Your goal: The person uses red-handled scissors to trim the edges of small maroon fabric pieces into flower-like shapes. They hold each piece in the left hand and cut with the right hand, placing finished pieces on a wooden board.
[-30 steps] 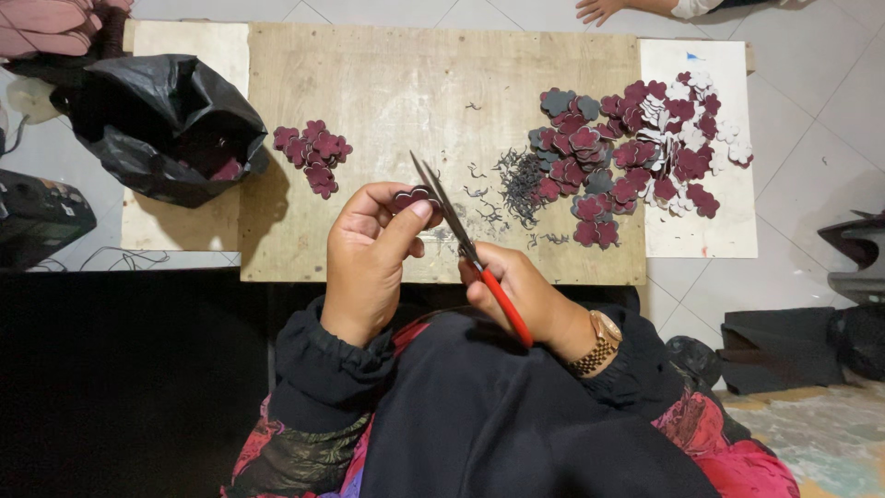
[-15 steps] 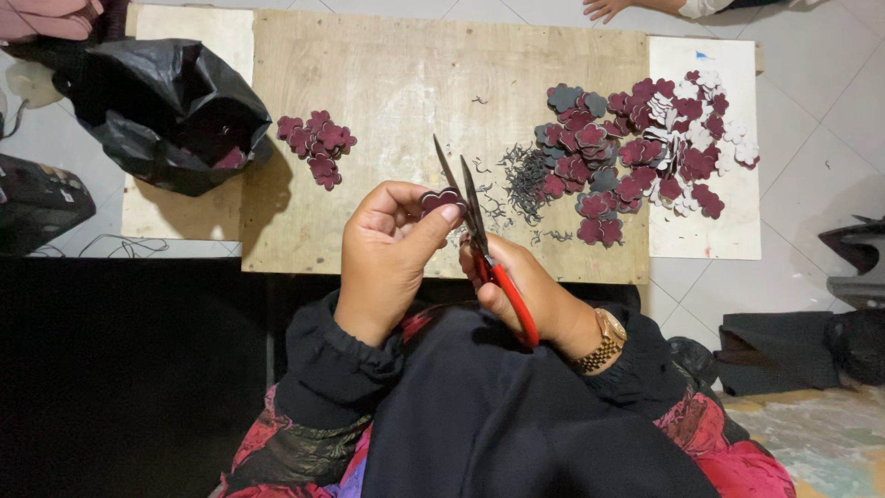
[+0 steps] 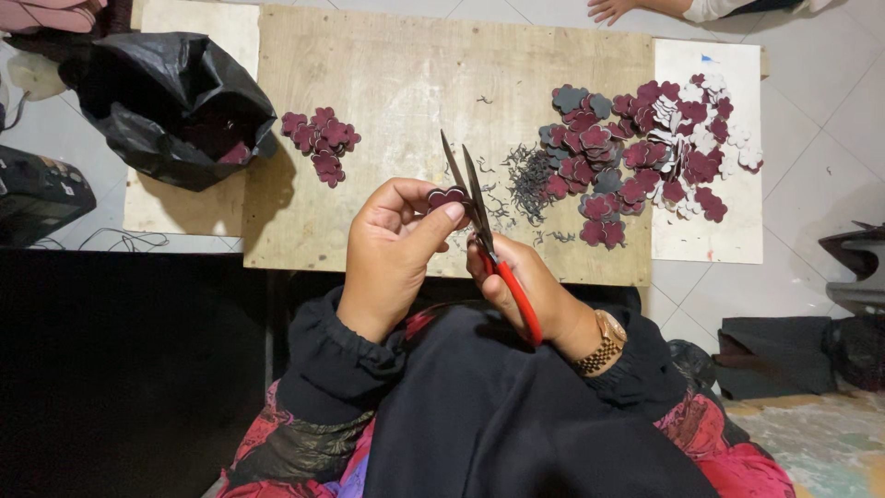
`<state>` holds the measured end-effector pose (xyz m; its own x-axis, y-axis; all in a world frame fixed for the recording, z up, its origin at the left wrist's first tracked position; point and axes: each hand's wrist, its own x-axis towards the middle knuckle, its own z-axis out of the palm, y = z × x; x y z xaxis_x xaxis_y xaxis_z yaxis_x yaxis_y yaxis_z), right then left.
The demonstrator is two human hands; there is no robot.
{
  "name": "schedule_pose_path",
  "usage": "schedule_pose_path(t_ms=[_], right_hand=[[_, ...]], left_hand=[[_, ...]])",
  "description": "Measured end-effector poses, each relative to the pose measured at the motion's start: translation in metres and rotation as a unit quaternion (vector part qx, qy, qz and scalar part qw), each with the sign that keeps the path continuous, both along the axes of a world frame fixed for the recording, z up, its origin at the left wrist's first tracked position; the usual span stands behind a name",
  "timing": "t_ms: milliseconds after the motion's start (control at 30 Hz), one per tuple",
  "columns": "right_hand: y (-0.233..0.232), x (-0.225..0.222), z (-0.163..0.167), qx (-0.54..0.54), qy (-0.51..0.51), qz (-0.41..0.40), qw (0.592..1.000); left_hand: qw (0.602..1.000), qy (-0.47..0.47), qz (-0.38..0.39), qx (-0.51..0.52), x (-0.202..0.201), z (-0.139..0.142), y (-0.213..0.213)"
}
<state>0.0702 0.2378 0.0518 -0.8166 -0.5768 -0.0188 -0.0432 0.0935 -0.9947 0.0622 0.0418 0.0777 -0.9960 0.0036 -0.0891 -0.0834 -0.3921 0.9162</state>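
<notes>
My left hand (image 3: 392, 254) pinches a small dark-red flower-shaped piece (image 3: 449, 196) between thumb and fingers. My right hand (image 3: 530, 290) grips red-handled scissors (image 3: 479, 221), their blades slightly apart and pointing away from me, right beside the piece. Both hands hover over the near edge of a wooden board (image 3: 406, 83). A small heap of dark-red flower pieces (image 3: 320, 140) lies on the board to the left. A larger heap of dark-red and grey pieces (image 3: 636, 152) lies to the right, with thin dark trimmings (image 3: 527, 175) beside it.
A black plastic bag (image 3: 171, 106) sits at the board's left end. A white sheet (image 3: 714, 231) lies under the right heap. Another person's hand (image 3: 613, 9) shows at the top edge. Dark objects stand on the tiled floor at the right (image 3: 857, 267).
Both hands have drifted slightly right with the piece. The scissor blades have swung more upright and opened a little at the piece's edge.
</notes>
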Motion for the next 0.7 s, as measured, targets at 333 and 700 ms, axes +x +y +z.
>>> schedule_pose_path(t_ms=[333, 700], right_hand=[[0.003, 0.000, -0.004, 0.001, 0.013, 0.001, 1.000], [0.003, -0.001, 0.004, 0.013, 0.008, 0.013, 1.000]], left_hand=[[1.000, 0.005, 0.022, 0.016, -0.001, 0.008, -0.001], [0.998, 0.028, 0.038, 0.042, -0.001, 0.010, -0.001]])
